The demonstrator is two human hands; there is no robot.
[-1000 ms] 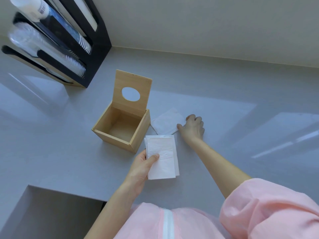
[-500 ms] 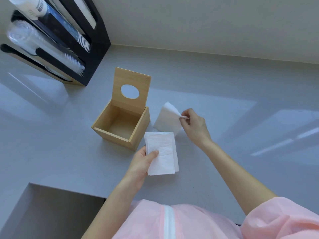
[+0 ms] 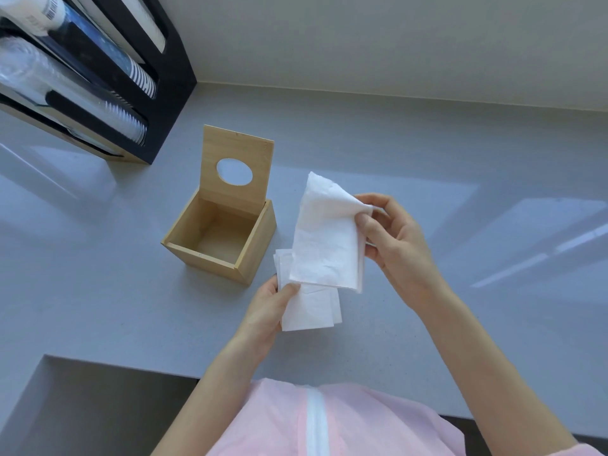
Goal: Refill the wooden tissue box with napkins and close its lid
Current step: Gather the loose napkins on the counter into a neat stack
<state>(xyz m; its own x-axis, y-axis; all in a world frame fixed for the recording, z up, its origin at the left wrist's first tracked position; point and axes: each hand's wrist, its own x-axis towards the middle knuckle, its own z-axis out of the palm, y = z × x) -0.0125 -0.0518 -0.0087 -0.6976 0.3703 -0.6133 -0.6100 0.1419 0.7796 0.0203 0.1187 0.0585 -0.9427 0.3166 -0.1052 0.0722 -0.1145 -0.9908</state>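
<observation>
The wooden tissue box (image 3: 210, 258) stands on the grey counter, empty inside. Its lid (image 3: 238, 149), with an oval hole, is raised upright at the back. My left hand (image 3: 266, 311) grips a small stack of white napkins (image 3: 312, 307) just to the right of the box's front corner. My right hand (image 3: 394, 238) pinches the corner of a single white napkin (image 3: 325, 238), which hangs in the air and overlaps the top of the stack.
A black and wood rack (image 3: 98, 77) with sleeves of cups and lids stands at the back left against the wall. A recessed opening (image 3: 82, 406) cuts into the counter at the near left. My pink garment (image 3: 329, 422) fills the bottom edge.
My right hand has lifted the single napkin off the counter and brought it left and toward me, over the stack. My left hand and the box have stayed put.
</observation>
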